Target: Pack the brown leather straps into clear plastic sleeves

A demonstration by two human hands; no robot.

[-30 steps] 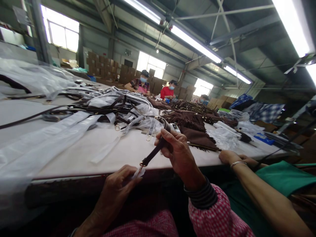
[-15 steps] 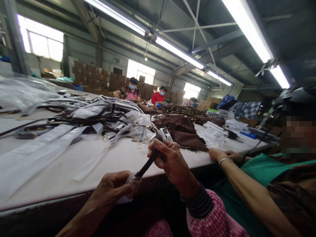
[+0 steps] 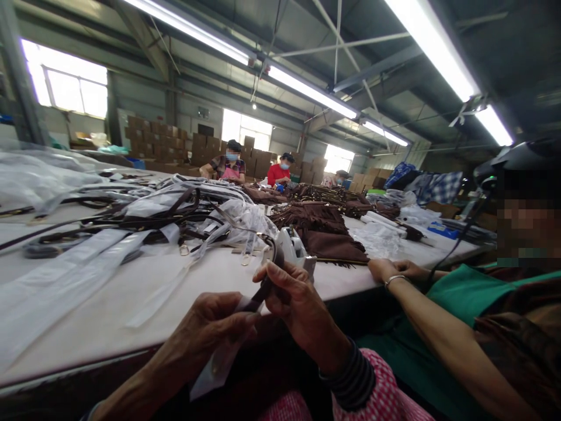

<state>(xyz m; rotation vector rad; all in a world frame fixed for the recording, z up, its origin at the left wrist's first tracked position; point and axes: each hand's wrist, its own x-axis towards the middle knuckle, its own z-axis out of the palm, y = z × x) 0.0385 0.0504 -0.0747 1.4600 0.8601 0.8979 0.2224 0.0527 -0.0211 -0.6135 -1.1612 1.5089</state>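
A dark leather strap (image 3: 262, 292) runs between my two hands at the table's front edge. My right hand (image 3: 287, 292) pinches it between thumb and fingers, and its upper end curls over behind the fingers. Closed around the mouth of a narrow clear plastic sleeve (image 3: 219, 365) is my left hand (image 3: 223, 321), with the strap's lower end inside the sleeve. The sleeve hangs below that hand, off the table edge. Just behind my right hand stands a white tape dispenser (image 3: 293, 244), partly covered.
A tangle of dark straps (image 3: 175, 213) and plastic sleeves (image 3: 83, 263) spreads over the white table (image 3: 100, 316). Brown fringed bags (image 3: 333, 245) lie to the right. A co-worker's hands (image 3: 390, 272) rest at the edge close on my right. Other people sit across the table.
My left hand has moved up the strap towards my right hand, so less bare strap shows between them. More of the sleeve now hangs below my left hand.
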